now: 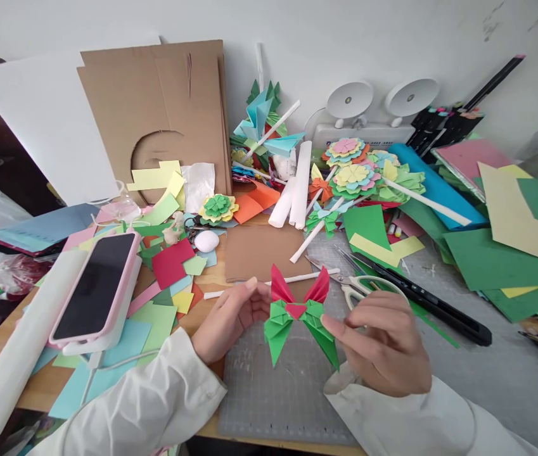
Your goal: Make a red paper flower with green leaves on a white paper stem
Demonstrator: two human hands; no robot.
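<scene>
A folded paper bow (297, 310) with two red upper points, a red centre and green loops and tails is held up in front of me. My right hand (383, 342) pinches its right green loop between thumb and fingers. Close by the bow's left edge is my left hand (233, 316), loosely curled with the thumb apart from the fingers. Whether its fingertips touch the paper is hard to see. Behind the bow lie a thin white paper stick (214, 294) and scissors (352, 285) with pale handles. Below it is a grey cutting mat (288, 399).
A black utility knife (430, 310) lies right of the scissors. Coloured paper scraps (171, 263) and a phone (95, 285) are at left. Layered paper flowers (357, 177), rolled white paper (301, 183) and cardboard sheets (154, 88) stand at the back. Green paper sheets (501, 259) lie at right.
</scene>
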